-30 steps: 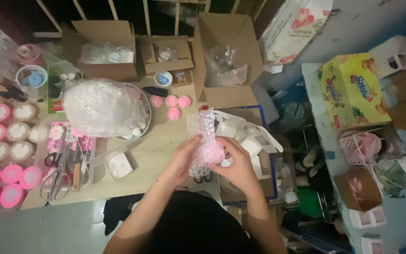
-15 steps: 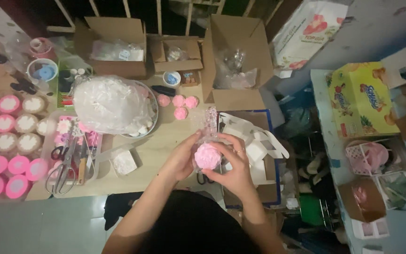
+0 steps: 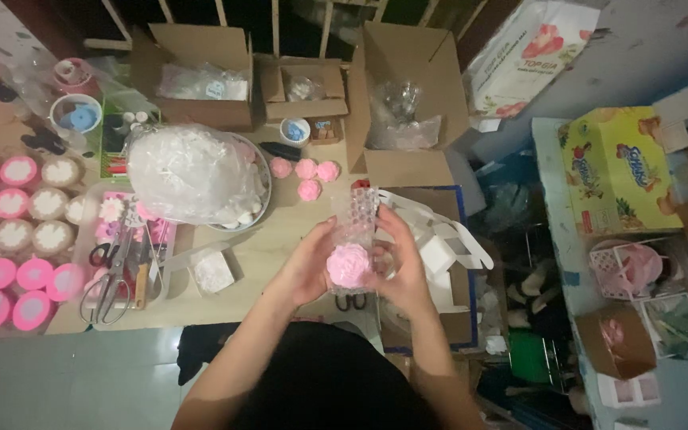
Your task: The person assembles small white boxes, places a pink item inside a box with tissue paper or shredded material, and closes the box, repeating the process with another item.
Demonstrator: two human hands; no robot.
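A pink flower-shaped piece point(image 3: 349, 265) is clasped between the left hand point(image 3: 306, 269) and right hand point(image 3: 402, 271) — fingers closed around it and its bubble wrap sheet point(image 3: 355, 216) — above the wooden table point(image 3: 268, 247).

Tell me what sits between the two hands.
Head view: a pink rose-shaped piece on a bubble wrap strip, held between left hand and right hand.

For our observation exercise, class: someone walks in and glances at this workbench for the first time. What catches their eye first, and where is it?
At the centre, the left hand and right hand hold a pink rose-shaped piece against a clear strip of bubble wrap. Left of them a big crinkled clear plastic bag bulges over a round metal bowl. Along the wooden table's left edge stand rows of round pink and cream pots.
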